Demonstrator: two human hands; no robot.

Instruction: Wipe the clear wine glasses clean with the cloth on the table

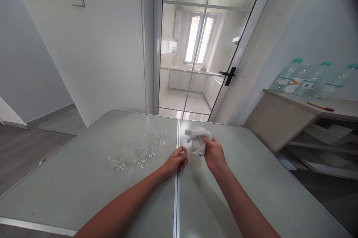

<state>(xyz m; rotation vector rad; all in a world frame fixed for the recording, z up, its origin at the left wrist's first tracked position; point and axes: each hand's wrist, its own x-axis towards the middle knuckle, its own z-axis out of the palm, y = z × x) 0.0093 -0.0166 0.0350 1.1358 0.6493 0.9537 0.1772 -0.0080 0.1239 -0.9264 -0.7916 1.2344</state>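
In my right hand [214, 153] is a crumpled white cloth [199, 141], pinched between thumb and fingers above the right half of the table [240, 148]. My left hand [176, 160] rests near the metal seam at the middle of the table, its fingers curled in and nothing visible in them. A small gap separates it from the cloth. To its left several transparent stemmed glasses [140, 161] stand grouped on the left half of the table.
Behind the table is a glazed door [192, 44] with a black handle [230, 76]. At the right, a wooden shelf unit [291, 111] carries several plastic bottles [309, 83] and a yellow stick-like object [320, 106]. Papers lie on its lower shelves.
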